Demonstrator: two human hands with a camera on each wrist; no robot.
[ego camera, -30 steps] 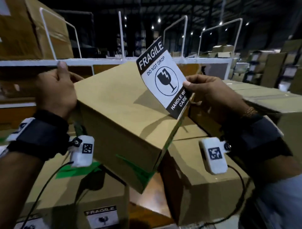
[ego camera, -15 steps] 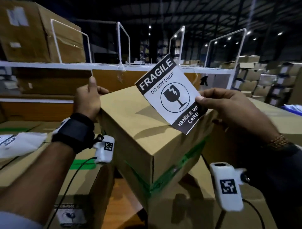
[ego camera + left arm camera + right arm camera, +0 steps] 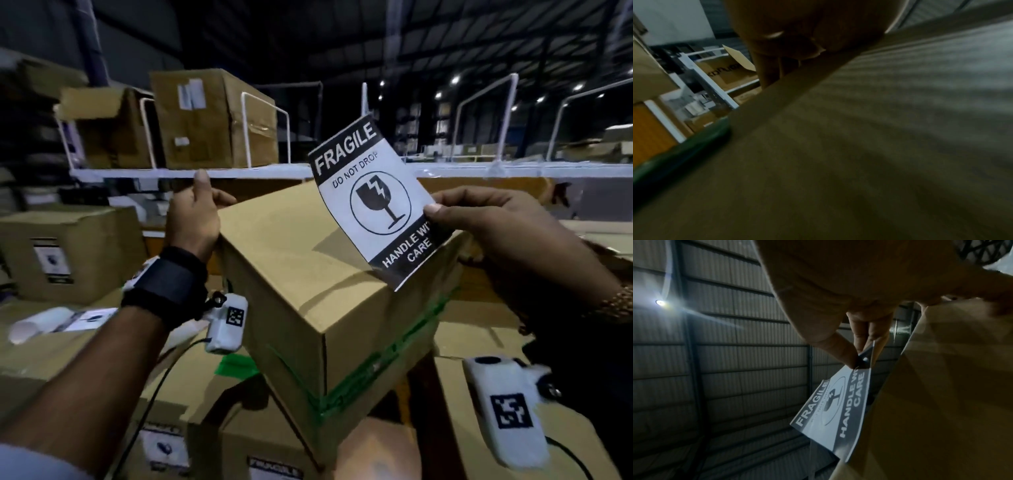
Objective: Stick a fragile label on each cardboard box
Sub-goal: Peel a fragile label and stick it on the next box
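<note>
A worker's left hand (image 3: 193, 219) grasps the far corner of a tilted box (image 3: 308, 274), tipping its bare top face toward the viewer, apparently to offer a flat target. The right hand (image 3: 493, 229) pinches a fragile label (image 3: 373, 205) by one edge between thumb and fingers, holding it upright just above the box, its lower corner close to the cardboard but seemingly not yet stuck. Boxes (image 3: 68, 253) beside and below already carry labels; a curled white sheet (image 3: 44, 323) lies nearby
</note>
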